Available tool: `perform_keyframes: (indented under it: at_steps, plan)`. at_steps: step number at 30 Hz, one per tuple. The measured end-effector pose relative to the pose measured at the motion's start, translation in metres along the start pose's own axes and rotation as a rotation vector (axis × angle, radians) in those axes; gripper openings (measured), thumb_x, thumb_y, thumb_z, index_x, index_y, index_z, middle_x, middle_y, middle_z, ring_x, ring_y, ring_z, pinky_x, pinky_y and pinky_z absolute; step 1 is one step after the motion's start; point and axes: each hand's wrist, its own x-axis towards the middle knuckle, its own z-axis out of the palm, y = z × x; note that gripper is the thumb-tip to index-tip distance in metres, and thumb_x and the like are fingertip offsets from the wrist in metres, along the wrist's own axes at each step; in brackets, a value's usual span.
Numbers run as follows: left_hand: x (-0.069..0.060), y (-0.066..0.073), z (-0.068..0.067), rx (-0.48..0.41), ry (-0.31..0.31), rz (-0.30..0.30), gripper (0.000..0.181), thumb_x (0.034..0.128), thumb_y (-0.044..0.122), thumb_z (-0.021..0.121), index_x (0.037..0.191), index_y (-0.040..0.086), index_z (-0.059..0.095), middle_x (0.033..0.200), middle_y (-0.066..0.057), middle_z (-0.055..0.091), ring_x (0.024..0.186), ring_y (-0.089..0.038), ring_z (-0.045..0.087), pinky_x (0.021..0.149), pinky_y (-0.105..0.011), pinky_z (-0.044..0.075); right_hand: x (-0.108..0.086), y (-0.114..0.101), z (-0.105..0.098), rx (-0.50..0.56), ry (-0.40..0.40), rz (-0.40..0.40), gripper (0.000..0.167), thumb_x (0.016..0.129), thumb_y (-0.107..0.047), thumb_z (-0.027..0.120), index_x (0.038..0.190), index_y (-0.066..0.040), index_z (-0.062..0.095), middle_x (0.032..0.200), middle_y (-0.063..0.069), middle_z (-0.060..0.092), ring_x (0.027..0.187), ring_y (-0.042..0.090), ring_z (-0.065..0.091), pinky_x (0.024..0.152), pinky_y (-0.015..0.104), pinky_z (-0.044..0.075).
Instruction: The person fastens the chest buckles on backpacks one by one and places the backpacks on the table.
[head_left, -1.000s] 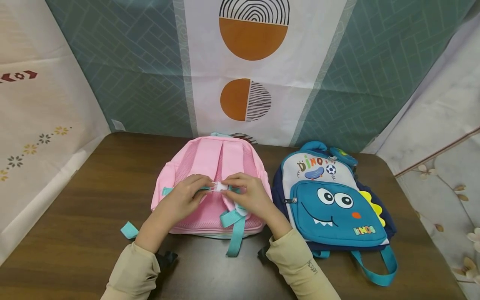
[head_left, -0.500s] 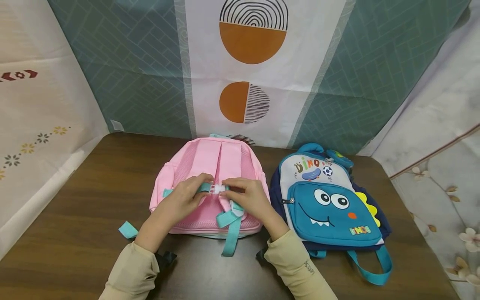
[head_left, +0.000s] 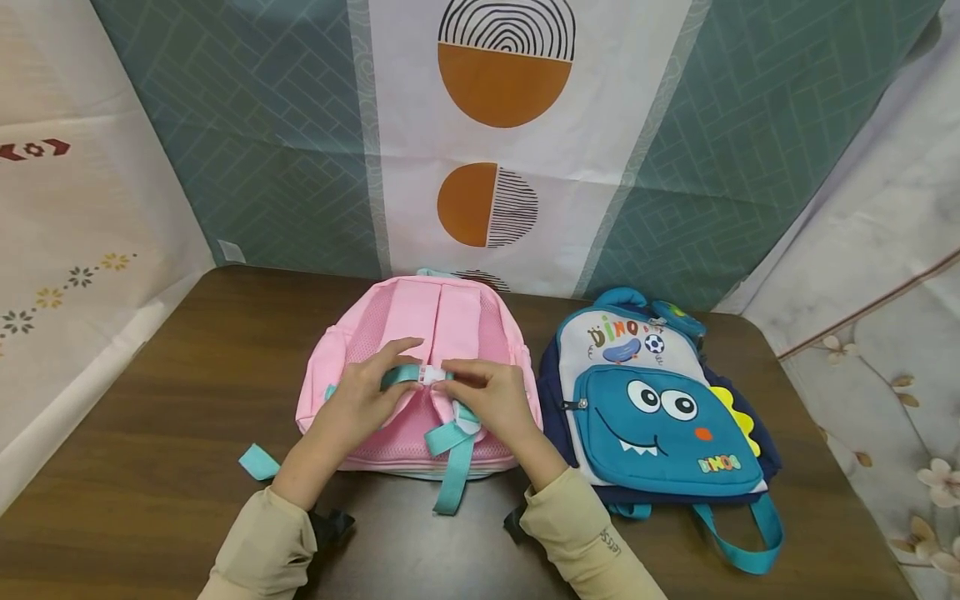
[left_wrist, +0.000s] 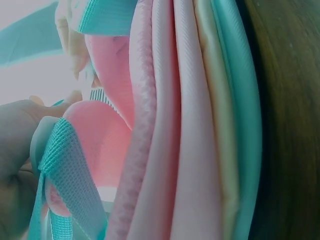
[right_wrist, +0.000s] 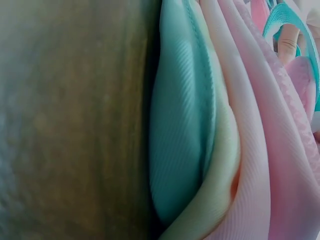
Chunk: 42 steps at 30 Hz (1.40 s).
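Note:
A pink backpack (head_left: pixel 405 446) lies back side up on the table. Over its middle, a white side-release buckle (head_left: pixel 432 375) joins the teal straps (head_left: pixel 401 377), its two halves close together. My left hand (head_left: pixel 360 400) pinches the buckle's left end and the strap there, with the index finger raised. From the other side, my right hand (head_left: pixel 491 398) pinches the right end between thumb and index finger. Fingertips partly cover the buckle. The left wrist view shows the backpack's layered edge (left_wrist: pixel 195 125) and a teal webbing loop (left_wrist: pixel 75 175); the right wrist view shows mostly the bag's side (right_wrist: pixel 185 110).
A blue dinosaur backpack (head_left: pixel 667 425) stands close on the right, its teal strap loop (head_left: pixel 757 558) reaching forward. One teal strap end (head_left: pixel 258 462) lies on the brown table (head_left: pixel 150 392) at left; another (head_left: pixel 453 483) hangs off the pink bag's front. A patterned cloth (head_left: pixel 300 167) hangs behind.
The hands and buckle have shifted slightly left. The left index finger has lifted, and the teal strap beside the buckle bows upward more. The white halves look closer together than a second ago.

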Motion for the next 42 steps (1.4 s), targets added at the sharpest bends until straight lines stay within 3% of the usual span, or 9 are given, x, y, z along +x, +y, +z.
perform_keyframes:
  at_steps: [8, 17, 19, 26, 34, 39, 42]
  plan:
    - [-0.001, 0.0, 0.002, 0.014, 0.001, -0.005, 0.05, 0.0754, 0.0, 0.075, 0.121, 0.009, 0.055, 0.103, -0.012, 0.069, 0.092, -0.024, 0.067, 0.084, -0.04, 0.051, -0.006, -0.032, -0.006, -0.03, -0.053, -0.009, 0.027, 0.078, -0.003, 0.073, 0.103, 0.007, 0.069, 0.101, 0.017, 0.069, 0.09, 0.028, 0.068, 0.077, 0.027, 0.054]
    - [-0.001, 0.0, 0.005, 0.006, -0.014, 0.001, 0.044, 0.075, -0.002, 0.074, 0.116, 0.005, 0.059, 0.105, -0.012, 0.068, 0.097, -0.025, 0.066, 0.085, -0.04, 0.05, -0.008, -0.039, -0.009, -0.083, -0.1, -0.079, 0.025, 0.08, -0.001, 0.07, 0.103, 0.007, 0.069, 0.103, 0.018, 0.068, 0.092, 0.027, 0.067, 0.079, 0.031, 0.054]
    - [-0.001, 0.002, 0.006, 0.009, -0.009, -0.018, 0.044, 0.0751, -0.002, 0.074, 0.116, 0.006, 0.06, 0.106, -0.011, 0.068, 0.098, -0.025, 0.065, 0.085, -0.039, 0.05, -0.008, -0.038, -0.009, -0.096, -0.102, -0.094, 0.025, 0.08, 0.0, 0.07, 0.103, 0.007, 0.068, 0.103, 0.018, 0.068, 0.094, 0.027, 0.067, 0.08, 0.033, 0.054]
    - [-0.004, 0.004, 0.01, 0.003, -0.016, -0.077, 0.04, 0.0768, 0.0, 0.074, 0.114, 0.009, 0.061, 0.106, -0.01, 0.069, 0.099, -0.023, 0.065, 0.086, -0.039, 0.05, -0.001, 0.002, -0.003, -0.131, -0.1, -0.129, 0.027, 0.08, -0.012, 0.073, 0.105, -0.005, 0.072, 0.105, 0.007, 0.07, 0.096, 0.015, 0.066, 0.079, 0.023, 0.052]
    - [-0.003, 0.003, 0.011, 0.065, -0.072, -0.091, 0.038, 0.0756, -0.002, 0.074, 0.111, 0.008, 0.063, 0.104, -0.008, 0.069, 0.097, -0.023, 0.065, 0.085, -0.041, 0.051, -0.001, 0.003, 0.003, -0.235, -0.145, -0.193, 0.027, 0.08, -0.01, 0.073, 0.106, -0.004, 0.071, 0.106, 0.008, 0.069, 0.093, 0.016, 0.066, 0.078, 0.022, 0.052]
    - [-0.005, 0.004, 0.015, 0.195, -0.146, -0.049, 0.037, 0.0793, 0.008, 0.073, 0.114, 0.009, 0.061, 0.111, -0.006, 0.065, 0.107, -0.026, 0.059, 0.102, -0.054, 0.033, -0.002, -0.002, -0.004, -0.308, -0.266, -0.196, 0.027, 0.084, -0.012, 0.069, 0.111, -0.006, 0.069, 0.112, 0.005, 0.067, 0.106, 0.015, 0.061, 0.088, 0.028, 0.05]
    - [-0.007, 0.008, 0.015, 0.194, -0.143, -0.039, 0.038, 0.0815, 0.016, 0.073, 0.117, 0.011, 0.06, 0.114, -0.005, 0.063, 0.112, -0.026, 0.055, 0.104, -0.063, 0.021, -0.003, -0.009, -0.017, -0.344, -0.337, -0.18, 0.03, 0.087, -0.015, 0.067, 0.116, -0.008, 0.066, 0.116, 0.004, 0.065, 0.113, 0.016, 0.057, 0.094, 0.033, 0.047]
